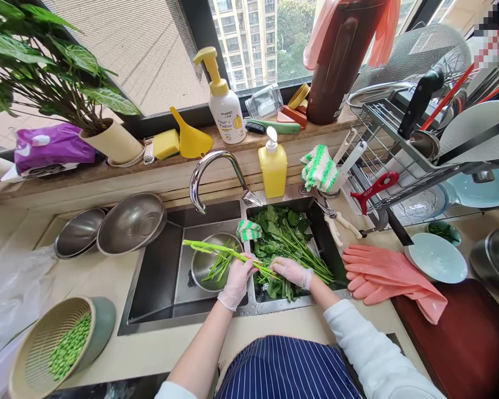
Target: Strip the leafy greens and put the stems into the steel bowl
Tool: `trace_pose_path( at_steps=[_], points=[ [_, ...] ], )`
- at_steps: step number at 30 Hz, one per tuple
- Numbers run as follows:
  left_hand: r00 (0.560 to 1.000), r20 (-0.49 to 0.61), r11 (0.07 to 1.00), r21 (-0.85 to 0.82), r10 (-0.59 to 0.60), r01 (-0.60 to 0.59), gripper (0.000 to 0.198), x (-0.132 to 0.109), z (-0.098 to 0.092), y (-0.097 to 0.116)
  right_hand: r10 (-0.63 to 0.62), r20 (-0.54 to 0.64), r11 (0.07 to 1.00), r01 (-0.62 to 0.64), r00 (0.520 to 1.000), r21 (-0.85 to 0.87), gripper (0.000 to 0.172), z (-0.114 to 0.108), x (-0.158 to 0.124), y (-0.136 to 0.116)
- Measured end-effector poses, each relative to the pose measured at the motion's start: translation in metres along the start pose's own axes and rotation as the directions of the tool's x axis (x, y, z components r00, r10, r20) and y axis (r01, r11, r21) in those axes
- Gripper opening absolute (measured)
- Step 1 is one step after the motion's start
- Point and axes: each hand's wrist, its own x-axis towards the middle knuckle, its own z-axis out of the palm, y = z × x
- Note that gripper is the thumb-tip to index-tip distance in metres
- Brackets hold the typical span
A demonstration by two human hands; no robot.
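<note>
My left hand (238, 280), in a clear thin glove, is closed round a few long green stems (210, 245) that reach out to the left over the sink. My right hand (294, 272), gloved alike, pinches the near end of the same stems above the right basin. Below it, leafy greens (293, 235) with long stalks fill the right basin (340, 260). In the left basin (156, 277) stands a metal bowl (199, 271) with cut stem pieces (218, 266) in it. A green-and-white striped cloth (249, 230) hangs over the divider.
A faucet (218, 155) arches over the sink. Metal colanders (132, 224) and a basket (83, 360) of green peas stand left. Right are scissors (336, 224), pink rubber gloves (391, 271), a bowl (436, 257), a cutting board (469, 338) and a dish rack (382, 127). A yellow soap bottle (273, 172) stands behind.
</note>
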Motion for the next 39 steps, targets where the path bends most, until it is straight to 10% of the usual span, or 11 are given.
trace_pose_path(
  at_steps=[8,19,29,39],
  points=[
    [0.996,0.090,0.998,0.060,0.018,-0.024,0.022,0.005,0.012,0.003,-0.069,0.117,0.997,0.074,0.991,-0.038,0.025,0.002,0.000,-0.009],
    [0.988,0.137,0.994,0.081,0.067,-0.079,0.017,-0.004,0.021,0.007,0.045,-0.124,0.998,-0.040,0.991,0.048,0.027,0.009,0.011,0.008],
    [0.983,-0.176,0.964,0.266,0.054,-0.005,0.027,0.007,0.021,-0.003,0.011,-0.196,0.997,-0.026,0.981,-0.074,0.029,0.011,0.001,-0.002],
    [0.982,-0.179,0.922,0.388,0.066,0.009,0.017,0.005,0.022,-0.009,0.008,-0.145,0.957,-0.050,0.989,-0.285,0.018,0.043,-0.004,-0.016]
  ],
)
